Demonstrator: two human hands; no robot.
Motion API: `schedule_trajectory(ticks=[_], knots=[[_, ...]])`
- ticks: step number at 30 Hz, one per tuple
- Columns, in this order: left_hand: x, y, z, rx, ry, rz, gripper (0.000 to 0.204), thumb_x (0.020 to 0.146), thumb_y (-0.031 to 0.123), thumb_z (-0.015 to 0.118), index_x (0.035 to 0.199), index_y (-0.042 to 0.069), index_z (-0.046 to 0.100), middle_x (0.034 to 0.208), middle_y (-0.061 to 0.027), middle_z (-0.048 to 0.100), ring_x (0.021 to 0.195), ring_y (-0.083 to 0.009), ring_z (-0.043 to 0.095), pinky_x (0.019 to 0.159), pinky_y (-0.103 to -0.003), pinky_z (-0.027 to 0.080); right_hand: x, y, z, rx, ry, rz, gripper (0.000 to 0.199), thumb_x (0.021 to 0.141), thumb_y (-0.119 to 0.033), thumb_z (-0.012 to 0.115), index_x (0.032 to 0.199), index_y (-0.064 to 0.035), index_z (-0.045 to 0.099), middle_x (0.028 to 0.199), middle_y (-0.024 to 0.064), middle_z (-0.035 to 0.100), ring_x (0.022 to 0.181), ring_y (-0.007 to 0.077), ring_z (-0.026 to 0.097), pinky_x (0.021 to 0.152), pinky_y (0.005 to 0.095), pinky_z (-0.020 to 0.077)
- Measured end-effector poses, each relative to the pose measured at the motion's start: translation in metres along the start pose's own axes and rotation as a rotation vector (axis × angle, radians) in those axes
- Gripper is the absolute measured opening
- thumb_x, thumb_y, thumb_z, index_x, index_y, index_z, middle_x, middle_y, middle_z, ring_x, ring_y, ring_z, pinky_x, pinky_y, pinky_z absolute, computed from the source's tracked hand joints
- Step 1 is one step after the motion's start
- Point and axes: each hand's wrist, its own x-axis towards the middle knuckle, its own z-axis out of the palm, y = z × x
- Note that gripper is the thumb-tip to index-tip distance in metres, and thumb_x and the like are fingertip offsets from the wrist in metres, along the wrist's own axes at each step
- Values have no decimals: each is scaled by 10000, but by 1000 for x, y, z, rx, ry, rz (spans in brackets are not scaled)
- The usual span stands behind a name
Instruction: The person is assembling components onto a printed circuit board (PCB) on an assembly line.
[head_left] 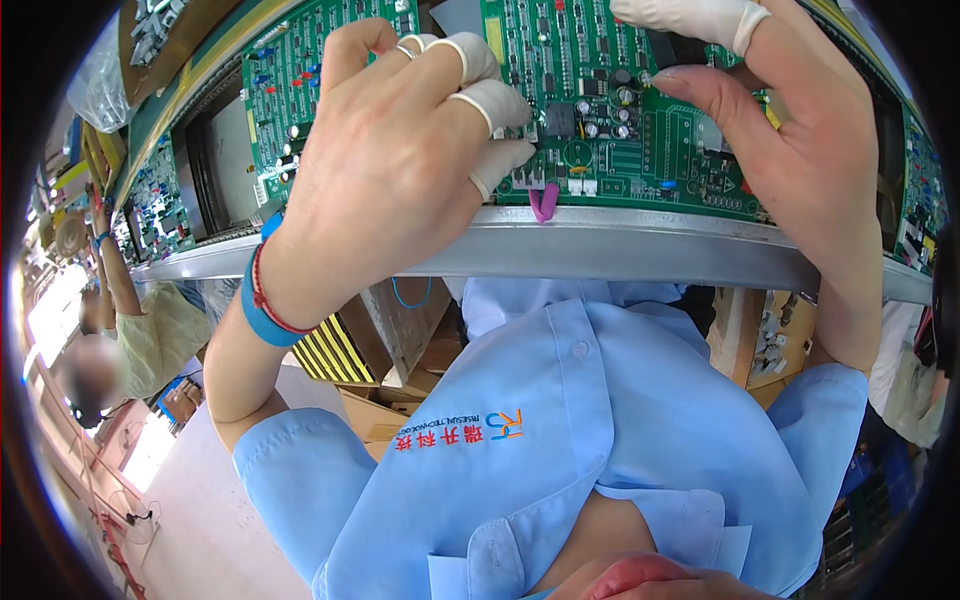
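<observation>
My left hand (400, 150) is over a green circuit board (625, 185), with white finger cots on several fingertips. Its thumb and index tips come close together at small parts near the board's front edge; what lies between them is too small to make out. A purple looped piece (543, 203) hangs at that edge, just below the thumb. Over the board's right part is my right hand (800, 120), its thumb and cot-covered index finger apart. A dark block (675, 48) shows between them, apparently on the board; the other fingers are partly cut off or hidden.
A metal rail (600, 250) runs along the front of the boards. Another green board (275, 95) lies to the left. A cardboard box of grey parts (155, 35) stands at the far left, beside clear plastic. Cartons (385, 330) are below the rail. Another person (160, 340) works at left.
</observation>
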Motion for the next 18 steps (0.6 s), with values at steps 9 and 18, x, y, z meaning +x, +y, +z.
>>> schedule_trajectory(ticks=[9,18], knots=[[26,-49,-47,-119,266,-169,190,779,156,751,936,55,715,852,-105,661,791,-271,624,792,-392,449,-15,4,0,277,-3,134,383,714,127,704,1074,-2,684,1060,105,617,948,184,610,731,263,524],[-10,-299,-84,159,238,-679,274,782,297,694,917,65,749,845,-162,714,817,-314,689,773,-410,531,41,-42,33,382,-185,22,300,759,80,685,1035,-36,692,1039,95,632,894,181,633,686,258,507]])
